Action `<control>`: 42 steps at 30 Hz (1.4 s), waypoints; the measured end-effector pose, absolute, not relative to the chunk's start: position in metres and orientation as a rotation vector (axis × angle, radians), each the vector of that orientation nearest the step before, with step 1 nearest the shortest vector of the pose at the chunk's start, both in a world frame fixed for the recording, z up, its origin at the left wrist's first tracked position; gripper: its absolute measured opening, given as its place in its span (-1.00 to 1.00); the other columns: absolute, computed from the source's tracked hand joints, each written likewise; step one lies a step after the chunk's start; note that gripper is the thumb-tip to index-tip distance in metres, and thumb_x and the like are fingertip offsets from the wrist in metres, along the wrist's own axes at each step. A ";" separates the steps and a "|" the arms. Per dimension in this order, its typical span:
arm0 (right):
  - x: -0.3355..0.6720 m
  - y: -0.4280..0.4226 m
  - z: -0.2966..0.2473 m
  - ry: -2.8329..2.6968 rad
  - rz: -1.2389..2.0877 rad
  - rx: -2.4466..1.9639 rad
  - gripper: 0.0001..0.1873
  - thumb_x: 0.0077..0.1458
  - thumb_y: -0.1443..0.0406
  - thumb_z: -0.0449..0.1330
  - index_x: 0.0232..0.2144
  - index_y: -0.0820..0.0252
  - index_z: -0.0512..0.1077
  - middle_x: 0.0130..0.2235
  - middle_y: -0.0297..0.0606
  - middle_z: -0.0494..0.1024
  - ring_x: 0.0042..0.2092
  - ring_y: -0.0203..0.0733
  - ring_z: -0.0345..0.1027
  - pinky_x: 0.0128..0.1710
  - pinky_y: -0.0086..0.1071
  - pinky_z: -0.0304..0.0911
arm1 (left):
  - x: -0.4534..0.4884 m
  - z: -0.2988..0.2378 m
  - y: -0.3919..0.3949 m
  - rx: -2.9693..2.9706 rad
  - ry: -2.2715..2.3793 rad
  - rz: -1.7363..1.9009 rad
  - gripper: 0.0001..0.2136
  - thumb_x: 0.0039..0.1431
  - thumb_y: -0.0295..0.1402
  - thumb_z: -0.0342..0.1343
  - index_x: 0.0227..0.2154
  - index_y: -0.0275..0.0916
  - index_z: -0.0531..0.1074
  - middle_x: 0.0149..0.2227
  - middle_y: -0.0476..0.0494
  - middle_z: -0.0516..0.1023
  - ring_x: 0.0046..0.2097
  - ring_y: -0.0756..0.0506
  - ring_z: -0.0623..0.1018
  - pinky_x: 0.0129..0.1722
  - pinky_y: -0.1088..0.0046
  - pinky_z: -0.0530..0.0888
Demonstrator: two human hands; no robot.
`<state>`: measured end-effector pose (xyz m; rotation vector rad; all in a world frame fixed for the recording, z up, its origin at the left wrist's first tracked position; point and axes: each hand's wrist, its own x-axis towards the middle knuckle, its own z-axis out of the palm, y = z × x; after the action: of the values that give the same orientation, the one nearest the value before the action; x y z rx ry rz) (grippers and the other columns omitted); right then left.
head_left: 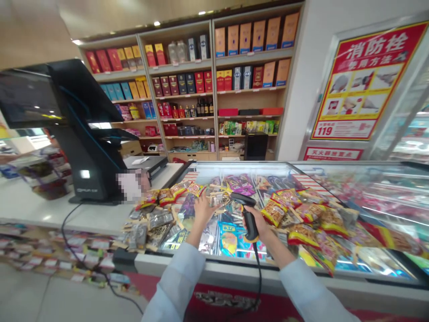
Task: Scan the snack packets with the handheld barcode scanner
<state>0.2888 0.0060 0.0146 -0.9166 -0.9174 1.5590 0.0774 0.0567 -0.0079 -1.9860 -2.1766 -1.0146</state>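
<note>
My right hand (257,221) grips a black handheld barcode scanner (250,223), its head tilted left and its cable hanging over the front of the freezer. My left hand (203,210) is just left of the scanner, above the glass, with thumb and fingers around a small clear-and-beige snack packet (219,198). The fingers partly cover this packet. Left of my left hand lies a pile of similar packets (161,218), with red-and-yellow snack bags (167,196) behind them. More red-and-yellow bags (303,232) are heaped to the right of my right hand.
Beneath the piles is a glass-topped chest freezer (234,264) holding colourful packages. At left, a black checkout terminal (90,147) stands on a white counter (30,212), its cable hanging down. Shelves of boxes (187,85) line the back, and a red sign (368,85) hangs at right.
</note>
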 end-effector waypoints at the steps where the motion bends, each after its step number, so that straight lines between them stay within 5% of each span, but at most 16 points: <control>1: 0.287 0.006 0.012 -0.928 1.566 -0.927 -0.73 -0.05 0.15 0.16 -0.61 0.23 0.36 -0.74 -0.35 0.36 -0.74 -0.35 0.19 -0.78 -0.51 0.11 | 0.079 -0.010 0.056 -2.006 -2.181 -0.966 -0.20 -0.07 -0.02 0.11 0.17 -0.39 0.03 -0.05 -0.44 0.40 0.04 -0.37 0.34 -0.04 0.06 0.26; 9: 0.283 0.000 0.013 -0.936 1.601 -0.981 -0.76 -0.03 0.17 0.15 -0.56 0.24 0.39 -0.72 -0.35 0.38 -0.74 -0.34 0.20 -0.79 -0.51 0.13 | 0.077 -0.004 0.052 -2.240 -2.263 -0.852 -0.25 -0.04 -0.24 0.17 0.21 -0.25 -0.01 -0.06 -0.35 0.46 -0.01 -0.34 0.42 -0.05 0.05 0.26; 14: 0.285 -0.001 0.015 -0.913 1.608 -0.966 -0.77 -0.03 0.18 0.15 -0.58 0.23 0.35 -0.72 -0.35 0.38 -0.72 -0.34 0.21 -0.77 -0.50 0.14 | 0.070 0.001 0.052 -2.430 -2.135 -1.074 -0.32 0.01 -0.43 0.13 0.20 -0.07 0.03 -0.05 -0.13 0.49 -0.20 -0.10 0.53 -0.08 0.33 0.35; 18: 0.286 0.000 0.012 -0.928 1.616 -0.952 -0.75 -0.03 0.16 0.15 -0.58 0.23 0.35 -0.72 -0.35 0.37 -0.72 -0.34 0.21 -0.77 -0.50 0.13 | 0.063 -0.002 0.054 -2.396 -1.950 -1.280 -0.50 0.05 -0.48 0.07 0.10 -0.12 0.24 -0.13 -0.11 0.52 -0.25 -0.05 0.52 -0.14 0.41 0.40; 23: 0.287 -0.003 0.014 -0.993 1.613 -0.944 -0.73 -0.01 0.14 0.14 -0.57 0.23 0.36 -0.73 -0.32 0.38 -0.71 -0.32 0.22 -0.75 -0.49 0.13 | 0.060 0.002 0.051 -2.077 -1.822 -1.482 -0.50 0.13 -0.49 -0.04 0.16 -0.14 0.15 0.02 -0.21 0.41 -0.06 -0.12 0.46 -0.07 0.31 0.39; 42: 0.290 -0.003 0.012 -1.049 1.714 -0.868 -0.67 -0.08 0.07 0.14 -0.56 0.25 0.36 -0.72 -0.33 0.38 -0.71 -0.32 0.20 -0.73 -0.48 0.10 | 0.064 0.009 0.042 -1.918 -1.596 -1.478 -0.52 0.22 -0.32 -0.09 0.21 -0.13 0.05 -0.04 -0.24 0.43 -0.08 -0.14 0.44 -0.10 0.31 0.38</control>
<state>0.2901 -0.0032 0.0116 -0.8679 -1.0493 1.7141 0.0636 0.0420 0.0086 -1.9181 -1.5959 -1.4776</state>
